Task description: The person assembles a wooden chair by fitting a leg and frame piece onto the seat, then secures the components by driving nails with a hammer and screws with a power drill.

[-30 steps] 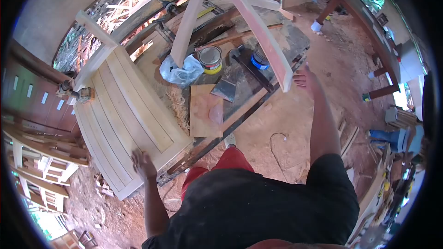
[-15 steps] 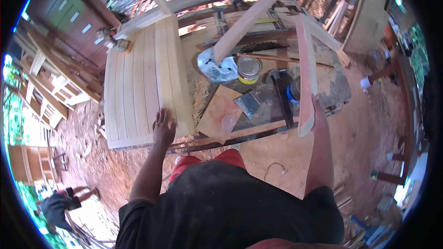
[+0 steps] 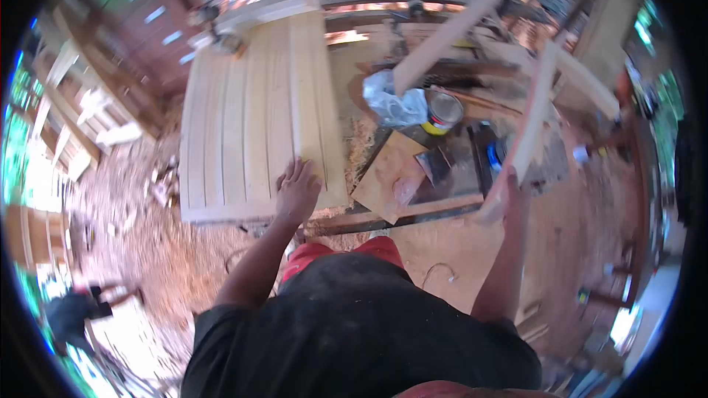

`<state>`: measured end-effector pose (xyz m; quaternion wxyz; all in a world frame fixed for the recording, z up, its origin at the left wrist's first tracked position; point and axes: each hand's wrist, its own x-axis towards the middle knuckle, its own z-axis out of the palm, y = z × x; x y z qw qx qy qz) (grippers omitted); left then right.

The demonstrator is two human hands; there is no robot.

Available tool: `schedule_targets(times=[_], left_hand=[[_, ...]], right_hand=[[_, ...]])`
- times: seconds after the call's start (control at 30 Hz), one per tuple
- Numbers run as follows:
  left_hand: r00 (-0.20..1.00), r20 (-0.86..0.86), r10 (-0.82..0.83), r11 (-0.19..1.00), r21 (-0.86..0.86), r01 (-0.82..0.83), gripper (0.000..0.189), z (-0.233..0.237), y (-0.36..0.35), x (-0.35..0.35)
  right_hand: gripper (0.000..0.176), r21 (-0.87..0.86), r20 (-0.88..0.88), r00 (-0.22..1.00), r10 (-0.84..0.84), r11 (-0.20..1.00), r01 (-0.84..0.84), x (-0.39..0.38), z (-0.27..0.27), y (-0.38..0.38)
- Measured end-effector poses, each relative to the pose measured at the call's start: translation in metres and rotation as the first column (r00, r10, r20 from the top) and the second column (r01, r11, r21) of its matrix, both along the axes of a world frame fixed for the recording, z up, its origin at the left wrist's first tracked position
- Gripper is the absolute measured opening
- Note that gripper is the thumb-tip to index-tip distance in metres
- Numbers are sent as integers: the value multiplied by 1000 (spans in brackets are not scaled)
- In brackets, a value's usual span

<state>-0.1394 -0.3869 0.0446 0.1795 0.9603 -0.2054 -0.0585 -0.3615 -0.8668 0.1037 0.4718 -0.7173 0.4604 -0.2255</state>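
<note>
My left hand [image 3: 299,188] rests on the slatted wooden panel [image 3: 243,118], near its lower right edge, with fingers slightly apart and nothing in them. In my right hand [image 3: 516,195] is a long pale wooden board [image 3: 532,118], gripped near its lower end and slanting up to the right. Between the two hands, on the workbench, lie a plywood piece [image 3: 391,177] and a small dark sheet [image 3: 435,166]. A round tin [image 3: 445,110] with a yellow base stands behind them, beside a clear plastic bag [image 3: 391,99]. The blue-banded can [image 3: 496,155] is partly hidden by the board.
A power tool [image 3: 221,37] sits on the panel's far left corner. Another board [image 3: 446,40] slants over the bench's back. Wooden frames [image 3: 81,103] lean at the left. A person [image 3: 81,313] bends over at the lower left. A dark wooden frame [image 3: 640,214] stands at the right.
The view has shifted, so the bench and panel appear farther right. The board in my right hand leans more to the right. My left hand is still on the panel.
</note>
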Motion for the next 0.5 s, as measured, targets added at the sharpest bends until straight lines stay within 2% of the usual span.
schedule_targets(times=[0.03, 0.1, 0.17, 0.23, 0.27, 0.33, 0.4, 0.5], left_hand=[[999, -18, -46, 999, -26, 45, 62, 2, 0, 8], [990, -86, -111, 964, -253, 86, 62, -6, 9, 28], [960, -170, -224, 890, -436, 131, 63, -1, 12, 52], [903, -262, -341, 802, -582, 135, 64, 45, 9, 63], [887, -254, -387, 774, -612, 162, 67, 83, 7, 61], [860, -148, -488, 627, -745, 228, 76, 134, 4, 58], [858, -7, -514, 509, -807, 299, 93, 198, -1, 51], [862, 276, -426, 523, -702, 483, 117, 268, -20, 45]], right_hand=[[80, -61, -33, 999, -20, 998, 18, 1, 11, 27], [71, -181, -100, 992, -71, 982, 52, 2, 34, 79], [60, -111, 40, 999, -18, 994, 23, 12, 56, 146], [50, -241, 26, 998, -63, 968, 68, 29, 69, 214], [51, -312, -21, 997, -68, 948, 58, 36, 68, 244], [55, -364, 165, 986, 10, 930, 52, 54, 67, 302], [55, -366, 156, 988, -15, 928, 72, 72, 84, 363], [59, -332, 181, 983, -31, 939, 91, 99, 89, 416]])
